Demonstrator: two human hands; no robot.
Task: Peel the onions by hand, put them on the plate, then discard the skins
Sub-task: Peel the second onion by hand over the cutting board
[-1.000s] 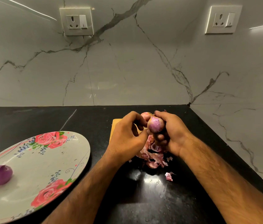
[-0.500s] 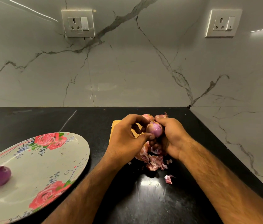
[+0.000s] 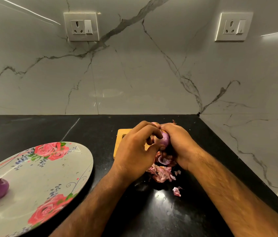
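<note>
right hand (image 3: 180,145) grips the onion (image 3: 165,139), left hand (image 3: 134,151) pinches it too | risk: could pop loose, roll off the worktop (image 3: 49,130)

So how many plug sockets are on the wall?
2. The left socket is on the wall up left; the right socket is up right. None looks hidden.

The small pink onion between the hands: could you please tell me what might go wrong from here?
The small pink onion, pinched by the left hand and right hand, looks smooth and may slip into the heap of pink skins. A stray pink skin scrap lies apart on the black countertop and could be missed when discarding.
</note>
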